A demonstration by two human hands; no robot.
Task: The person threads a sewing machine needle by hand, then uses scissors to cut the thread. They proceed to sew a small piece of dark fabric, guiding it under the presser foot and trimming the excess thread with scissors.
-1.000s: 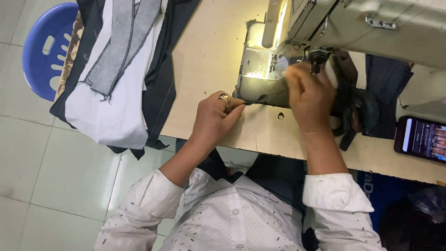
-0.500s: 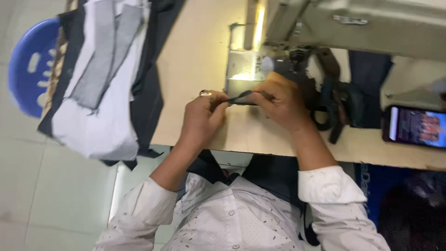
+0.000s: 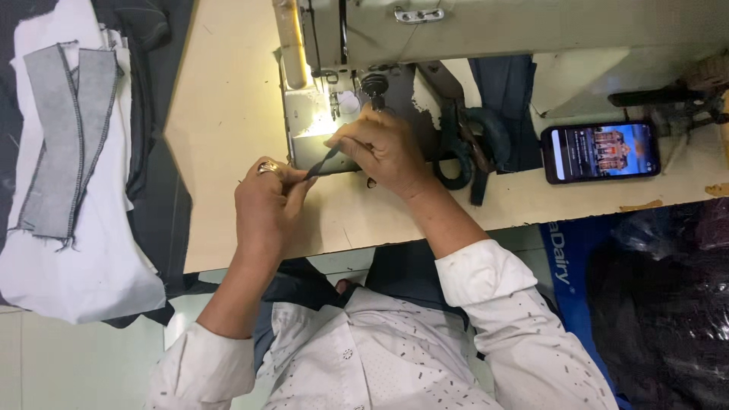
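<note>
Both hands now drawn closer to the machine point(image 3: 395, 83) than half a second ago. Left hand point(image 3: 262, 209) and right hand point(image 3: 383, 148) are pinching a dark strip point(image 3: 320, 163), stretching it just before the lit needle area.

A pale wooden counter point(image 3: 228, 114) carries a cream sewing machine point(image 3: 486, 30) along its far side, a lamp lighting the needle area. Right of the machine, a phone point(image 3: 604, 150) lies flat with its screen lit, and dark scissors point(image 3: 467, 148) rest beside dark cloth. At the left edge, dark fabric point(image 3: 156, 152) drapes over, topped by white cloth point(image 3: 99, 258) and grey strips point(image 3: 64, 137).
</note>
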